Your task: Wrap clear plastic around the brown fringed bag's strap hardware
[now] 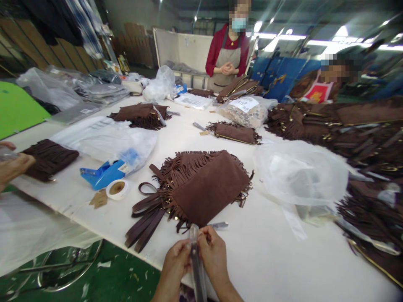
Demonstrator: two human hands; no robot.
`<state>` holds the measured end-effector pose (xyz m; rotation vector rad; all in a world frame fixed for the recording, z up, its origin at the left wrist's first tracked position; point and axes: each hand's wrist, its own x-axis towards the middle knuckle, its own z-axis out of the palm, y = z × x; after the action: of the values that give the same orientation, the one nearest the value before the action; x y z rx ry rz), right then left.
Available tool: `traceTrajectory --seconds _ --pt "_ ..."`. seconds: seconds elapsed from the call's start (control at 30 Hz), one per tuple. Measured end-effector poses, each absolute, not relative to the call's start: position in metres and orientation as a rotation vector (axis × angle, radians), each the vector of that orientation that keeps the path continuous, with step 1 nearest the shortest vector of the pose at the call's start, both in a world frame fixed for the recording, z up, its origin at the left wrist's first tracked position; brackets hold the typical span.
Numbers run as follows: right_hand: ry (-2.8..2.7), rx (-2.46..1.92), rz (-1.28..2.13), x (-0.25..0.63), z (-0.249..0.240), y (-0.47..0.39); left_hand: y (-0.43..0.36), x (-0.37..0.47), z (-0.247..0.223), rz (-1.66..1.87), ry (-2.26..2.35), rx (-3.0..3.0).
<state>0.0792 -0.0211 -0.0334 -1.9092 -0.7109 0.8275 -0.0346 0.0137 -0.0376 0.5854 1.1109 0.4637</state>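
Observation:
Near the table's front edge, a dark brown strap in a clear plastic sleeve [196,270] runs upright between my hands. My left hand [175,263] pinches it from the left side. On its other side, my right hand [215,254] has thumb and fingers closed at the sleeve's upper part. Just beyond my fingertips lies a stack of brown fringed suede pouches [210,184], the top one with its smooth side up. Several loose wrist straps [146,226] stick out from the stack's left side.
A blue tape dispenser [102,174], a tape roll [117,189] and paper tags [98,199] lie left. Plastic bags [304,172] and a large pile of fringed pouches [333,121] are right. A co-worker's hand [15,165] reaches in at left; an aproned person [227,58] stands opposite.

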Motion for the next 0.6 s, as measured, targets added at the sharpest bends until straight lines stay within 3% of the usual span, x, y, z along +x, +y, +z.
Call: traceTrajectory --seconds 0.4,0.6 --pt "-0.807 -1.954 0.805 0.085 -0.036 -0.014 0.027 -0.012 -0.040 0.552 1.259 0.660" --pt "-0.679 -1.728 1.023 0.079 -0.031 -0.035 0.019 -0.022 -0.028 0.621 1.209 0.839"
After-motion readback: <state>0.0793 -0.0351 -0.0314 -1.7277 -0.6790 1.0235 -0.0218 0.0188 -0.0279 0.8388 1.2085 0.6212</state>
